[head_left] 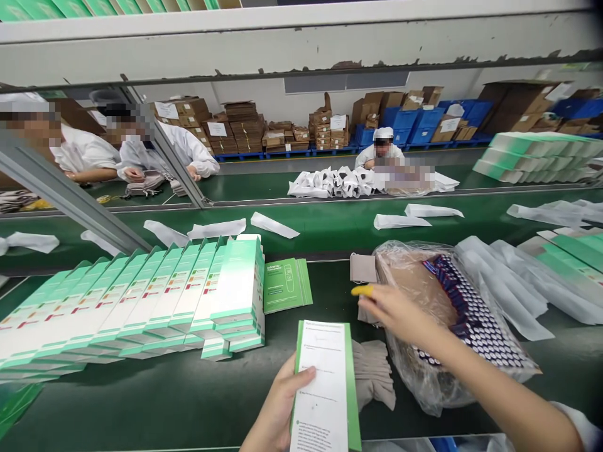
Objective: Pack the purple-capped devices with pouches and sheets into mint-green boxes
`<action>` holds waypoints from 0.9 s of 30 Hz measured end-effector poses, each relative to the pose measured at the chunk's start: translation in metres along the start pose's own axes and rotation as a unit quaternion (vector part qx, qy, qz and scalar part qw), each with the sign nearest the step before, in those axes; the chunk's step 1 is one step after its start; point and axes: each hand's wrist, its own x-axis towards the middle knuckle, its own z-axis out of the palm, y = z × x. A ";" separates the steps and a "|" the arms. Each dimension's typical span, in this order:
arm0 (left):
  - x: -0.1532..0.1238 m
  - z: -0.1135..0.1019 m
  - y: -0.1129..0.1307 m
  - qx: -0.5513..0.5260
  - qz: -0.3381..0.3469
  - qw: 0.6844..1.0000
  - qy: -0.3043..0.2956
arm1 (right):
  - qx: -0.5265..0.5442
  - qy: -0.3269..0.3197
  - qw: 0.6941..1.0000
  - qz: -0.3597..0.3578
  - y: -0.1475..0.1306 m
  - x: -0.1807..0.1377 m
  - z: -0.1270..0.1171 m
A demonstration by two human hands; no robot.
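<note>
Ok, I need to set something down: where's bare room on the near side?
Widest: the dark green worktop between the green-white cardboard boxes and the left hand. Smaller: between the green printed booklets and beige fabric piece. Crowded at right: plastic-wrapped tray of blue cylinders, translucent white sleeves.

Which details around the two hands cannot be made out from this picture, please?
In the head view:
Left hand: most fingers, hidden behind the white leaflet and green booklet.
White leaflet: lower end, cut off by the bottom edge; fine print, too small.
Right hand: its palm side, hidden by the back of the hand.
Grey bundle: its left part, hidden by the green booklet.
</note>
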 end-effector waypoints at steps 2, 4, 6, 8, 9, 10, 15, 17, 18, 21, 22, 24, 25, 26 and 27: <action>-0.005 -0.009 0.003 -0.005 -0.002 1.000 0.017 | -0.140 0.013 0.990 -0.021 0.026 0.004 0.000; -0.008 -0.016 0.005 -0.006 -0.005 1.000 0.026 | -0.222 -0.008 0.973 -0.055 0.046 0.005 0.003; -0.010 -0.019 0.005 -0.005 -0.006 0.999 0.038 | -0.240 -0.018 0.968 -0.071 0.057 0.003 0.009; -0.010 -0.019 0.004 -0.002 -0.005 0.999 0.052 | -0.245 -0.017 0.967 -0.068 0.060 0.000 0.016; -0.009 -0.019 0.002 -0.002 -0.004 0.998 0.059 | -0.248 -0.014 0.967 -0.063 0.060 -0.001 0.018; -0.009 -0.018 0.001 -0.003 -0.003 0.998 0.064 | -0.250 -0.010 0.966 -0.059 0.059 -0.003 0.020; -0.009 -0.017 0.000 -0.015 0.008 0.997 0.072 | -0.237 0.011 0.971 -0.025 0.054 -0.007 0.024; -0.010 -0.018 0.002 -0.012 0.009 0.997 0.079 | -0.219 0.018 0.976 -0.001 0.053 -0.009 0.022; -0.011 -0.018 0.003 -0.010 0.013 0.996 0.082 | -0.207 0.020 0.978 0.012 0.054 -0.011 0.020; -0.011 -0.015 0.007 -0.005 0.028 0.996 0.086 | -0.148 0.030 0.986 0.071 0.053 -0.017 0.008; -0.010 -0.013 0.009 -0.003 0.032 0.996 0.088 | -0.093 0.047 0.989 0.106 0.051 -0.019 0.001; -0.007 -0.006 0.013 0.002 0.045 0.995 0.094 | 0.091 0.078 0.979 0.164 0.036 -0.023 -0.011; -0.005 -0.001 0.014 0.005 0.053 0.994 0.093 | 0.202 0.075 0.961 0.175 0.025 -0.025 -0.016; -0.003 0.004 0.015 0.008 0.064 0.994 0.089 | 0.301 0.058 0.936 0.170 0.010 -0.026 -0.018; -0.001 0.010 0.016 0.010 0.076 0.994 0.080 | 0.371 0.031 0.916 0.150 -0.006 -0.027 -0.018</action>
